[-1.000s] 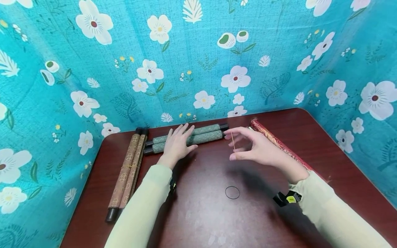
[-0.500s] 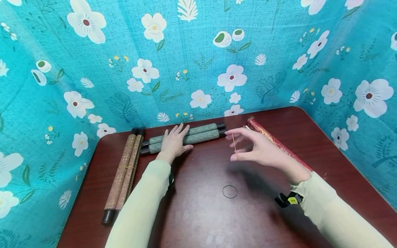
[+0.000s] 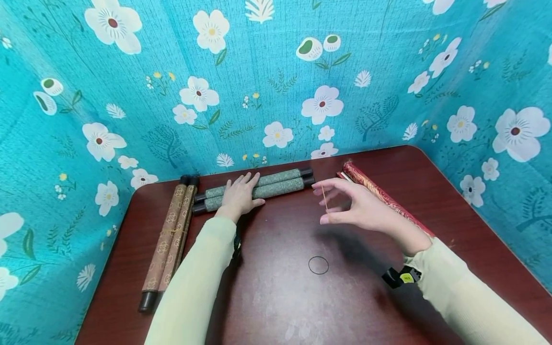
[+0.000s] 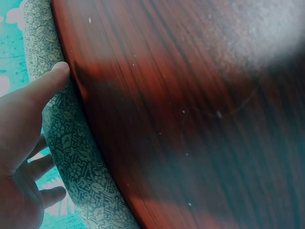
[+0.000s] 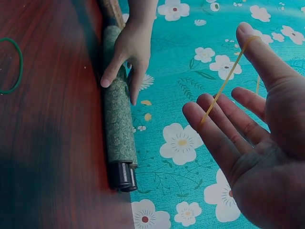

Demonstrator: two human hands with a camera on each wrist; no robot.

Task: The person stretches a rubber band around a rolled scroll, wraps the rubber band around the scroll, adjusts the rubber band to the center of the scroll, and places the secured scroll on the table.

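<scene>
Two green patterned scrolls (image 3: 280, 188) with black end knobs lie side by side near the table's back edge. My left hand (image 3: 239, 194) rests across them, fingers spread over the top. In the left wrist view its thumb lies on the near green scroll (image 4: 76, 152) and the other fingers reach past it. My right hand (image 3: 366, 206) is raised beside the scrolls' right end, fingers extended and spread from the thumb. A thin yellow rubber band (image 5: 221, 90) is looped round its thumb and fingertips, stretched taut between them.
Brown patterned scrolls (image 3: 166, 239), bound by a yellow band, lie at the left. A red and gold scroll (image 3: 379, 194) lies at the right, partly behind my right arm. A dark green rubber band (image 3: 308, 265) lies on the table. Flowered cloth (image 3: 241, 120) hangs behind.
The head view has shifted slightly, so the table and scrolls sit a little farther left and up. Both hands keep their poses, with the band still stretched on the right one.
</scene>
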